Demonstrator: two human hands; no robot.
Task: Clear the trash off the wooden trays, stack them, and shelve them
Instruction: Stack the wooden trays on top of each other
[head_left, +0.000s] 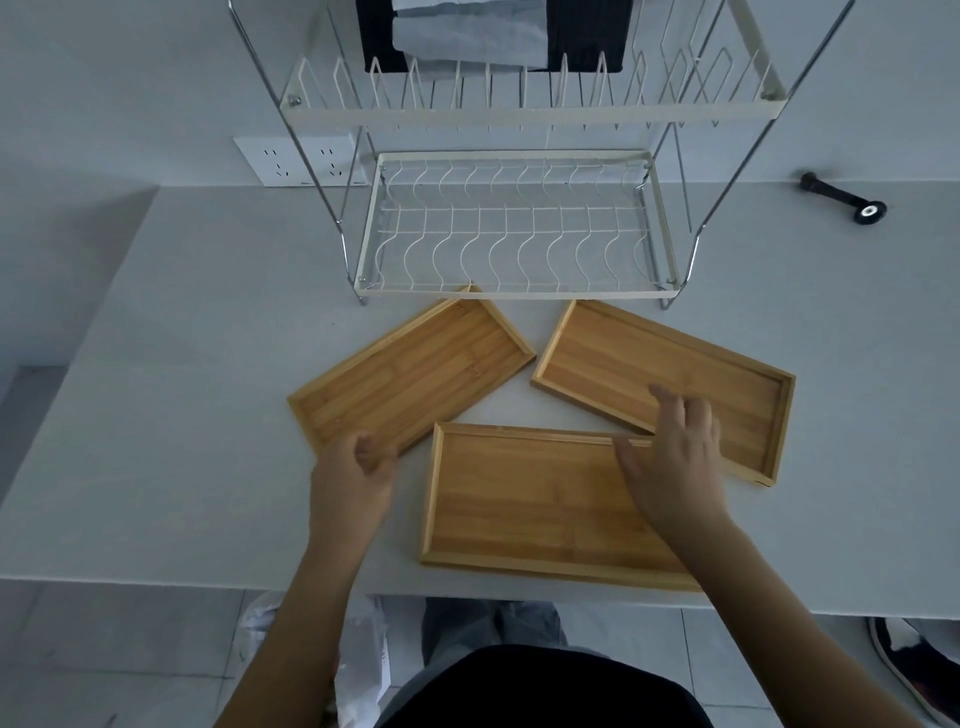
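Three empty wooden trays lie on the white table. The left tray (410, 371) is angled, the right tray (623, 358) is angled the other way, and the near tray (524, 504) lies straight in front of me. My left hand (353, 475) rests at the near corner of the left tray, fingers curled on its rim. My right hand (675, 457) hovers with spread fingers over the near tray's far right corner and the right tray's near edge. No trash shows on any tray.
A two-tier white wire dish rack (514, 228) stands just behind the trays, its lower shelf empty. A wall socket (301, 161) is at the back left. A black tool (841, 200) lies at the far right. A white plastic bag (363, 654) hangs below the table edge.
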